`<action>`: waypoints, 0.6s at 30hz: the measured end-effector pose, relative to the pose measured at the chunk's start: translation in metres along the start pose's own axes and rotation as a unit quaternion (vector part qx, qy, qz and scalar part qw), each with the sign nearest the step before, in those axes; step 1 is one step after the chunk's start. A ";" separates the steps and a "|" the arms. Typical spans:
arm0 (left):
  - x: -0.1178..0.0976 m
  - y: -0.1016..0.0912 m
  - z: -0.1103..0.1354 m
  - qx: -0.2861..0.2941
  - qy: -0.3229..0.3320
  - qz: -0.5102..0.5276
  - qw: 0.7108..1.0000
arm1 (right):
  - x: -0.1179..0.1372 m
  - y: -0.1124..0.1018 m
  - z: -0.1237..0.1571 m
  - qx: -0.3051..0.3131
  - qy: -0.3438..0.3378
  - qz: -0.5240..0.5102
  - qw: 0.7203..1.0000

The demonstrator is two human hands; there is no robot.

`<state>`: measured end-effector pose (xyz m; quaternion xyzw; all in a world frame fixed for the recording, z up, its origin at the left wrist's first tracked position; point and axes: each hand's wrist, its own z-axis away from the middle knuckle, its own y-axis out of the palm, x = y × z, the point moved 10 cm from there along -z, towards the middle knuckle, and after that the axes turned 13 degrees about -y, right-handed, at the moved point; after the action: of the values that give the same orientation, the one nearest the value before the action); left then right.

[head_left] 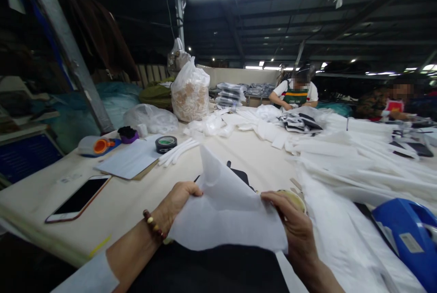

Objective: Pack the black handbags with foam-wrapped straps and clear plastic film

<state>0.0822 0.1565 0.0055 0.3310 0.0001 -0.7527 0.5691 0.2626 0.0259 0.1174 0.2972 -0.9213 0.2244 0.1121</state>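
Observation:
A thin white sheet point(232, 215), paper or fabric I cannot tell, is stretched between my two hands with one corner pointing up. My left hand point(179, 204), with a beaded bracelet on its wrist, pinches the sheet's left edge between thumb and fingers. On the opposite side my right hand point(290, 220) grips the right edge, its fingers closed over it. Below the sheet lies a black flat piece point(211, 268) at the table's near edge. Another dark object point(241, 175) is partly hidden behind the sheet. A round yellowish item point(294, 199) sits just beyond my right hand.
On the left of the table point(136, 199) lie a phone point(79, 198), papers point(131, 161), black tape point(166, 143) and white strips point(179, 151). White material point(341, 220) is heaped at right, with a blue appliance point(408, 238). A co-worker point(295, 95) works across the table.

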 end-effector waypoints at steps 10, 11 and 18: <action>-0.002 -0.002 0.005 0.017 -0.031 0.003 0.999 | -0.043 0.022 0.020 -0.101 0.284 -0.238 0.923; -0.003 -0.003 0.007 0.019 -0.024 -0.001 1.000 | -0.039 0.017 0.014 -0.098 0.253 -0.217 0.938; -0.010 -0.002 0.015 -0.020 0.036 -0.057 0.998 | -0.002 0.005 -0.007 -0.001 0.016 -0.014 1.000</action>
<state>0.0738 0.1603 0.0218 0.3453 0.0545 -0.7715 0.5316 0.2613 0.0339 0.1213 0.3062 -0.9154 0.2264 0.1306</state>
